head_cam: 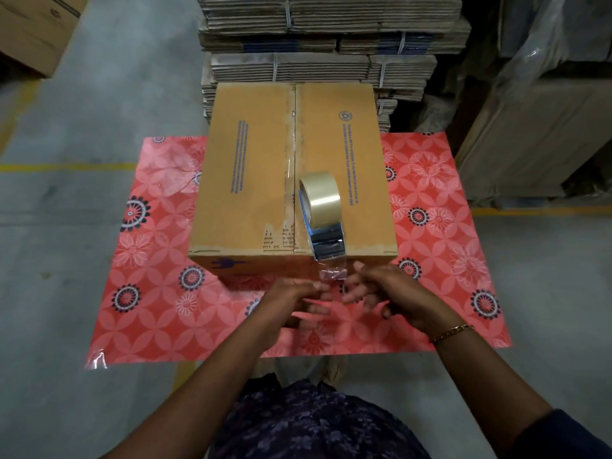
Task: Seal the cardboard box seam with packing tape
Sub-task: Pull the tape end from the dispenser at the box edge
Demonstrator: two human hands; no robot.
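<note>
A closed brown cardboard box (251, 173) stands on a red flowered table cover, its centre seam (294, 160) running away from me. A blue tape dispenser (326, 241) with a roll of clear packing tape (320, 193) rests on the box top, just right of the seam at the near edge. A loose strip of clear tape (332, 273) hangs from it over the box's front edge. My left hand (291, 301) and my right hand (390, 293) are in front of the box, both pinching the free end of that strip.
The red flowered cover (159, 293) spreads around the box. Bundled flat cardboard sheets (328, 38) are stacked right behind. Large boxes (536, 137) stand at the right, another box (33, 31) at the far left. Grey floor with yellow lines surrounds the table.
</note>
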